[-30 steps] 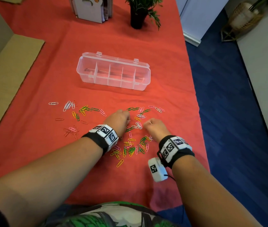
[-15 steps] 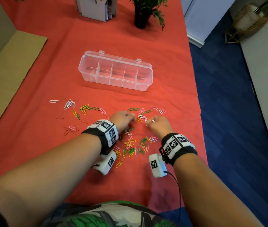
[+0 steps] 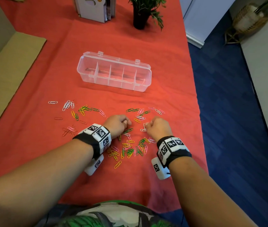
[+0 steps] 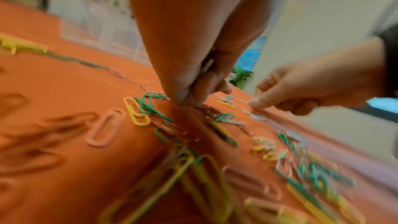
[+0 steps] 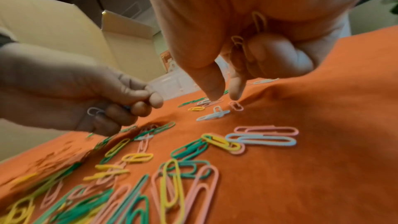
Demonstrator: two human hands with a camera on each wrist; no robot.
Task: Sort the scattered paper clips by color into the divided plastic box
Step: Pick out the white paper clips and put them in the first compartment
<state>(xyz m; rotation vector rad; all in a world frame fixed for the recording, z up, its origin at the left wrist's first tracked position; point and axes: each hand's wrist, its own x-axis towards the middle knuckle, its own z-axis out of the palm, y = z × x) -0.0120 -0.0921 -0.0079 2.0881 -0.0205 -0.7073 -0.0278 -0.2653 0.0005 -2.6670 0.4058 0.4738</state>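
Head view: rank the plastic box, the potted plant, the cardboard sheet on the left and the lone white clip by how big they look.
1. Cardboard sheet, largest, partly cut off.
2. Plastic box.
3. Potted plant, a bit smaller in the picture, but cropped at the top and farther off, so unsure against the box.
4. White clip, smallest.

The left hand [image 3: 116,125] and right hand [image 3: 157,127] sat side by side on the tablecloth [image 3: 40,158] among the paper clips [image 3: 128,148], which lay before, behind and left of them. Well beyond both hands stood the divided box [image 3: 113,72], with a potted plant [image 3: 140,15] farther behind it.
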